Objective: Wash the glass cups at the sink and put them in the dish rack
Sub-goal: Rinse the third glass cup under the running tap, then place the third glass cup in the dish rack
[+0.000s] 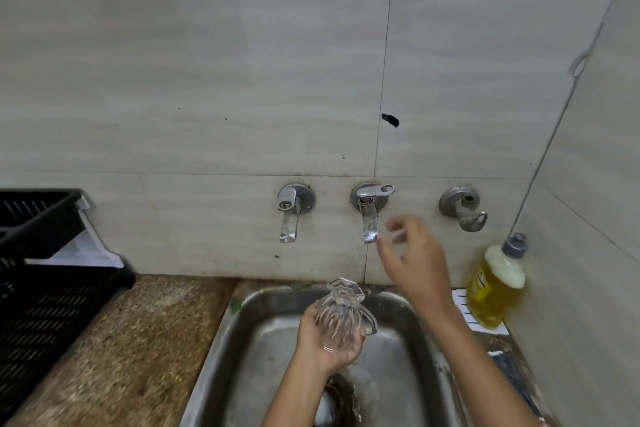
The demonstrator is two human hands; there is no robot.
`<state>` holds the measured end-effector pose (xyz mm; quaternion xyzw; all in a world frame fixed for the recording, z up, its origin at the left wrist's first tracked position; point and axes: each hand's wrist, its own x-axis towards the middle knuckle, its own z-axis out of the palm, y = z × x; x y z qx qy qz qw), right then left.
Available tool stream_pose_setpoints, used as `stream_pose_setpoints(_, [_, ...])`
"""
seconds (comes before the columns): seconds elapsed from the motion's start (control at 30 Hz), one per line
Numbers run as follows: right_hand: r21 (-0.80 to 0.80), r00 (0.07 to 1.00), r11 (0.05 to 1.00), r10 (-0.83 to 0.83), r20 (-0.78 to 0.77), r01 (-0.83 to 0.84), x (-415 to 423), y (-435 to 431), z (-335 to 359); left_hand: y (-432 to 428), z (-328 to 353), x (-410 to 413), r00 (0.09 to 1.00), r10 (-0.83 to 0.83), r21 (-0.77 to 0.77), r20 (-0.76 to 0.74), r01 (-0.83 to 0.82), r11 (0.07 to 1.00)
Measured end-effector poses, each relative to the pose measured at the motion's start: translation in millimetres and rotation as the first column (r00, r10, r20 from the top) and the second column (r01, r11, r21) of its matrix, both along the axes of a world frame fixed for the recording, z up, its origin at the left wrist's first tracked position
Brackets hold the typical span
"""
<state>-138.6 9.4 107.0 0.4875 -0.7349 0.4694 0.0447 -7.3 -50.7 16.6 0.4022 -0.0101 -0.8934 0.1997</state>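
Observation:
A clear ribbed glass cup [341, 314] with a handle lies tilted in my left hand [325, 345], which grips it from below over the steel sink [263, 333]. My right hand [414, 260] is raised near the spout of the middle wall tap [369, 215], fingers loosely spread and blurred, holding nothing. Whether it touches the tap I cannot tell. The black dish rack [41, 267] stands on the counter at the far left.
Two more taps are on the tiled wall, one at the left [291, 215], one at the right [464, 208]. A bottle of yellow dish soap [495, 288] stands at the sink's right corner. A speckled stone counter [138, 340] lies between rack and sink.

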Motion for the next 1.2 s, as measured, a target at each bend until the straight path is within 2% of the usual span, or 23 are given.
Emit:
stream_pose_setpoints(0.03, [-0.103, 0.991, 0.994, -0.044, -0.127, 0.031, -3.5, -3.2, 11.3, 2.4, 0.6, 2.7, 1.000, 0.015, 0.012, 0.004, -0.016, 1.000])
stream_pose_setpoints(0.07, [-0.123, 0.971, 0.992, -0.059, -0.232, 0.031, -8.1, -9.4, 22.2, 4.6, 1.5, 5.0, 0.999, 0.034, 0.019, 0.017, -0.034, 0.999])
stream_pose_setpoints(0.1, [-0.042, 0.954, 0.999, -0.033, -0.298, 0.022, -13.2, -19.5, 30.8, 7.5, 3.1, 8.1, 0.998, 0.054, 0.027, 0.029, -0.054, 0.998])
stream_pose_setpoints(0.13, [0.112, 0.938, 0.994, 0.020, -0.345, 0.019, -18.3, -31.8, 36.2, 9.8, 3.8, 11.2, 0.997, 0.065, 0.029, 0.043, -0.067, 0.997])
stream_pose_setpoints(0.2, [0.425, 0.862, 0.900, 0.136, -0.488, 0.099, -23.0, -53.5, 46.1, 13.4, 6.3, 18.3, 0.995, 0.077, 0.031, 0.056, -0.079, 0.996])
stream_pose_setpoints(0.23, [0.513, 0.817, 0.844, 0.180, -0.547, 0.158, -20.8, -59.4, 52.0, 15.1, 8.6, 22.8, 0.995, 0.085, 0.036, 0.054, -0.087, 0.996])
stream_pose_setpoints(0.3, [0.577, 0.765, 0.781, 0.213, -0.607, 0.241, -11.8, -66.3, 62.7, 18.1, 13.9, 32.7, 0.994, 0.101, 0.033, 0.033, -0.102, 0.994])
stream_pose_setpoints(0.4, [0.570, 0.712, 0.730, 0.165, -0.683, 0.378, 4.8, -73.1, 63.8, 22.7, 20.7, 47.3, 0.990, 0.137, 0.009, 0.029, -0.137, 0.990])
stream_pose_setpoints(0.57, [0.677, 0.788, 0.551, 0.055, -0.613, 0.488, 40.5, -99.2, 56.8, 31.3, 25.1, 70.7, 0.968, 0.246, 0.013, 0.049, -0.247, 0.969])
stream_pose_setpoints(0.67, [0.705, 0.822, 0.493, -0.038, -0.569, 0.510, 47.9, -109.5, 54.9, 36.5, 32.2, 88.7, 0.959, 0.278, 0.002, 0.045, -0.279, 0.960])
stream_pose_setpoints(0.73, [0.693, 0.793, 0.479, -0.011, -0.610, 0.540, 47.8, -106.2, 52.2, 40.6, 38.1, 100.3, 0.950, 0.308, 0.002, 0.056, -0.308, 0.951])
stream_pose_setpoints(0.87, [0.666, 0.771, 0.519, 0.021, -0.636, 0.536, 41.6, -94.6, 48.1, 43.9, 46.3, 117.8, 0.945, 0.324, -0.004, 0.036, -0.324, 0.946])
stream_pose_setpoints(0.93, [0.630, 0.813, 0.582, -0.096, -0.575, 0.514, 40.5, -96.5, 41.9, 43.7, 47.8, 125.4, 0.944, 0.330, -0.009, 0.026, -0.329, 0.944])
stream_pose_setpoints(1.0, [0.576, 0.852, 0.655, -0.217, -0.476, 0.489, 40.4, -94.9, 35.5, 42.8, 50.0, 135.2, 0.946, 0.324, -0.024, 0.026, -0.323, 0.946])
stream_pose_setpoints(1.07, [0.519, 0.920, 0.760, -0.306, -0.247, 0.392, 50.9, -80.9, 30.2, 42.5, 53.2, 146.5, 0.949, 0.313, -0.044, 0.028, -0.312, 0.949])
stream_pose_setpoints(1.13, [0.542, 0.954, 0.787, -0.280, -0.112, 0.294, 71.3, -54.8, 20.0, 41.1, 57.0, 159.2, 0.952, 0.305, -0.061, 0.027, -0.303, 0.951])
stream_pose_setpoints(1.2, [0.620, 0.988, 0.772, -0.152, -0.034, 0.140, 97.1, -35.4, 4.1, 36.0, 60.5, 173.1, 0.957, 0.287, -0.078, 0.036, -0.284, 0.956])
